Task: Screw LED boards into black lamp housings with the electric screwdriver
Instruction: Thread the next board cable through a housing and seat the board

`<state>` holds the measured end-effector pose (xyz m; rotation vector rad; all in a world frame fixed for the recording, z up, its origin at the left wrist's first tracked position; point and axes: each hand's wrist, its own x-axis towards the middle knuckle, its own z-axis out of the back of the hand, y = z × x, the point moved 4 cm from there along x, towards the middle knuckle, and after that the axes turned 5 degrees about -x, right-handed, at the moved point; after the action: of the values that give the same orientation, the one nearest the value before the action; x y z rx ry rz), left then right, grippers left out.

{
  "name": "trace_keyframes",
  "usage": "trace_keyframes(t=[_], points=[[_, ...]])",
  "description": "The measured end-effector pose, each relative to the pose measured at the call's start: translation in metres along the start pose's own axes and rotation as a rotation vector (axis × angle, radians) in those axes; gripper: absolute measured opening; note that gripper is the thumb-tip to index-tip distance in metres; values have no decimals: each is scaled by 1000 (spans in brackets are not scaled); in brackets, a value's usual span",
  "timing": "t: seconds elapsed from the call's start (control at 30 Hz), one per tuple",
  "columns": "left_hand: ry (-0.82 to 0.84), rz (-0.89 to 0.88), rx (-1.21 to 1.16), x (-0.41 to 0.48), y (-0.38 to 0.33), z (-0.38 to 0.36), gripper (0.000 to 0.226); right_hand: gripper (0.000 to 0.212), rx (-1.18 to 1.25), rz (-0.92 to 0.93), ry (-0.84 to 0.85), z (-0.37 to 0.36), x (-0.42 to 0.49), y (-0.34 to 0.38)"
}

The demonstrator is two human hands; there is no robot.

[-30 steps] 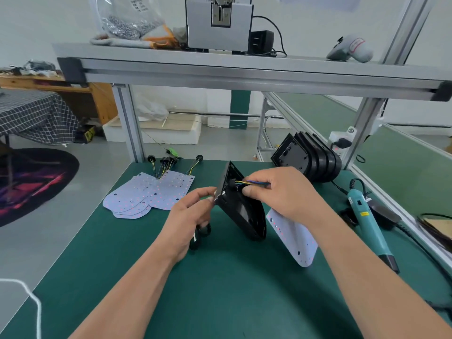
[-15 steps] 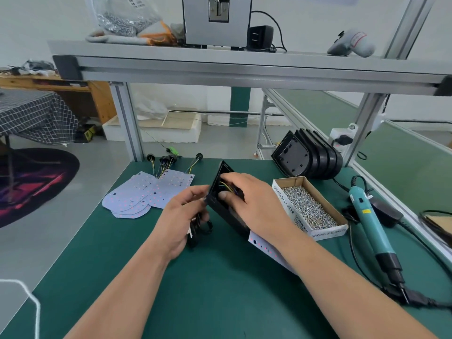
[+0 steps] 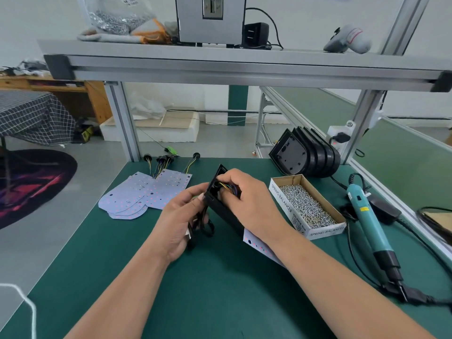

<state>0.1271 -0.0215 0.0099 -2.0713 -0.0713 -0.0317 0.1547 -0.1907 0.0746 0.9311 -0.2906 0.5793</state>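
Fingers of the left hand, working just right of a fanned pile of pale, red-dotted LED boards, curl narrowly. Thumb and forefinger pinch the near-left edge of the black plastic lamp housing, while the lower fingers appear to gather a looped black cable. Held so, the housing stands on edge above the green desk, its open face turned toward the right hand, presumably so the lead can be fed through. Right-hand fingers bend into the cavity and press on the yellow and dark wires; whether they pinch them cannot be told. A white LED board trails beneath that wrist, not yet seated. Farther right, the open cardboard box of silver screws and the teal electric screwdriver lie untouched within reach, judged ready for the fastening step.
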Motion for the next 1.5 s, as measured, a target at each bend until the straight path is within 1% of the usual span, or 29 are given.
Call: trace_keyframes(t=[0.1,0.27,0.43,0.5,0.67,0.8,0.9,1.0,1.07,1.13,1.2,1.23,1.3,1.37,1.43,1.5], points=[[-13,9,-27,0,0,2,30,21,-73,-2,15,-2,1,0],[-31,28,-98,-3,1,-1,27,16,-186,25,78,-2,2,4],[-31,38,-155,-5,-2,-5,35,22,-92,12,163,0,0,4],[-23,35,-172,-6,-4,-6,35,21,-47,-4,145,0,0,3],[-14,27,-171,-7,-3,-9,31,13,14,-41,34,-2,1,3],[-8,22,-148,-7,-6,-10,32,14,43,-39,6,-2,0,2],[-5,23,-161,-10,-7,-10,38,17,12,-30,70,-1,3,2],[-2,18,-181,-12,-6,-10,28,11,42,-54,179,-1,6,3],[-28,19,-164,-12,-6,-10,27,9,14,-35,226,-1,7,6],[-41,29,-145,-12,-7,-11,28,12,-13,-19,244,1,7,8],[-26,35,-138,-11,-8,-13,30,11,-30,-15,217,6,7,7],[-20,34,-135,-11,-8,-14,29,11,-32,-29,185,9,8,6],[-16,24,-128,-10,-9,-15,31,18,-28,-68,104,11,7,4],[-26,17,-117,-9,-9,-14,30,18,-66,-66,50,8,6,3],[-31,16,-109,-9,-8,-13,26,16,-54,-64,74,5,7,2],[-31,10,-102,-10,-7,-12,27,13,74,-54,157,1,7,3]])
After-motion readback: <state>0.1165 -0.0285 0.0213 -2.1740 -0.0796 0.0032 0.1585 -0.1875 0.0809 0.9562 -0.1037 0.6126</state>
